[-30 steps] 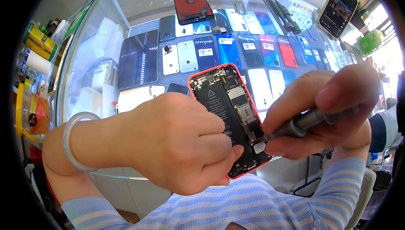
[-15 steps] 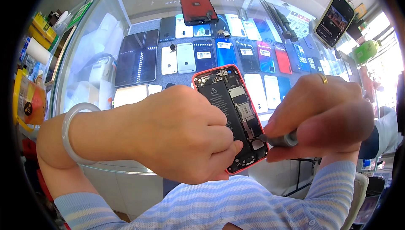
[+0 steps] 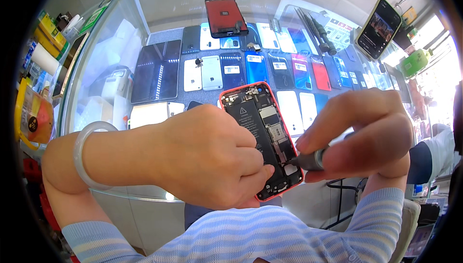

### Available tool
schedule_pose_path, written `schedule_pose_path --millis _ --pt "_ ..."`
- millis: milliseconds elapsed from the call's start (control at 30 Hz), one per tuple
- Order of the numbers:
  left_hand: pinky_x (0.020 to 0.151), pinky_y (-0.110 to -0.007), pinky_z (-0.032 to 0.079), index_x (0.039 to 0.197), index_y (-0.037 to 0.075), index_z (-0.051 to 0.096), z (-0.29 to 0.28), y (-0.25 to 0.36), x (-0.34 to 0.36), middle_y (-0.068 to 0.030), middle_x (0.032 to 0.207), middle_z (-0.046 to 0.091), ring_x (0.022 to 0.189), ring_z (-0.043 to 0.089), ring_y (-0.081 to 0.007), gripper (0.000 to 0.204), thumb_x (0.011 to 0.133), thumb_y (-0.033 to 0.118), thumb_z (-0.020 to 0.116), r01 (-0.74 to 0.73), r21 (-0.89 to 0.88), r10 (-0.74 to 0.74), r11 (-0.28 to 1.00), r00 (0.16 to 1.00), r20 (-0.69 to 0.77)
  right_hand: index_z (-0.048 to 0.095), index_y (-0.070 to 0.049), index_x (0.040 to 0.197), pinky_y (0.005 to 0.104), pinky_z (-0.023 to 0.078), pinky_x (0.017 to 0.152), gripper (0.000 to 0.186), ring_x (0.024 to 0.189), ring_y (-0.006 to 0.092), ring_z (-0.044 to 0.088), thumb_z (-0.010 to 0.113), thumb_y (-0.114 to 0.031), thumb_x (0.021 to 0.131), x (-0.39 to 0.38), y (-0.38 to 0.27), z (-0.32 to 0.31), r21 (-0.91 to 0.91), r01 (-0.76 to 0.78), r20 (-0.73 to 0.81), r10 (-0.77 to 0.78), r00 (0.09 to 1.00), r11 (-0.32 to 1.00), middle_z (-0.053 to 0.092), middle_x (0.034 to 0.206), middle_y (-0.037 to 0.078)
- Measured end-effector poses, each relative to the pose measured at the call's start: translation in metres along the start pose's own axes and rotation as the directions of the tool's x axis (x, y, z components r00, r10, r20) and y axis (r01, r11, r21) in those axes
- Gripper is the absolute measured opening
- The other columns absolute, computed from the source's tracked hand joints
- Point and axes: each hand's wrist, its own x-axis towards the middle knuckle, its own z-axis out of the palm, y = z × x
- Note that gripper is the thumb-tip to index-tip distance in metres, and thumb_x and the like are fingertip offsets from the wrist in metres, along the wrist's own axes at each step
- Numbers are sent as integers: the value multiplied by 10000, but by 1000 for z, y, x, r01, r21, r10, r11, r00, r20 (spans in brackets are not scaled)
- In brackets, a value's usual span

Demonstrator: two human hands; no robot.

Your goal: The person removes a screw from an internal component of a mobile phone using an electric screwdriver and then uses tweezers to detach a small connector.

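An opened phone (image 3: 276, 135) with a red frame lies tilted under my hands, its black battery (image 3: 243, 114) and circuit parts bare. My left hand (image 3: 217, 154) is closed round the phone's left side, thumb pressed near the battery's lower end. In my right hand (image 3: 361, 137) a grey screwdriver (image 3: 311, 160) is pinched between thumb and fingers. Its tip meets the inside of the phone near the lower right edge, beside a small whitish part. The exact spot under the tip is too small to make out.
Under the glass counter (image 3: 169, 14) lie rows of phones and a dark tablet (image 3: 156, 72). On top rest a red-backed screen part (image 3: 225, 17) and more screwdrivers (image 3: 319, 31). A propped phone (image 3: 378, 29) stands at the far right, a green bottle (image 3: 415, 62) beyond it.
My right hand has shifted slightly left, and its fingers have changed position round the screwdriver. The tip stays at the phone's lower right. My left hand keeps its hold.
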Motion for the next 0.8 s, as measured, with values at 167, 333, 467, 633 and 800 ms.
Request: schedule_pose_path --millis 167,333,467,633,800 --pt "389 -276 391 779 119 687 -11 4 -2 16 718 592 535 548 -133 235 700 299 814 -30 103 14 994 988 154 650 -110 854 369 609 652 221 770 302 733 825 -168 733 -2 -7 11 42 -11 -45 12 999 999 713 868 218" --pt "397 -279 394 771 120 685 2 0 -2 39 698 574 550 565 -134 184 693 248 791 -55 100 54 993 998 16 653 -107 865 408 608 684 233 793 326 727 830 -165 725 -3 10 0 21 34 -26 -34 999 999 710 882 221" --pt "453 -281 455 792 131 699 -14 4 -2 30 797 660 637 645 -157 263 659 295 856 13 103 -32 995 983 179 647 -106 865 413 607 690 230 804 335 725 824 -158 727 -8 4 12 115 33 28 -37 999 993 708 892 228" --pt "464 -286 461 820 125 719 -5 3 -2 19 807 683 617 649 -159 280 655 297 865 24 56 -28 998 997 76 641 -104 865 419 607 698 226 817 345 722 816 -149 730 -1 14 1 80 47 3 -47 999 996 705 904 236" --pt "464 -295 453 832 117 723 -10 4 -3 11 794 677 595 636 -177 303 646 301 876 31 52 -37 998 992 121 634 -103 866 425 607 706 222 831 356 718 808 -140 733 -7 8 13 138 41 42 -48 998 990 703 916 244"
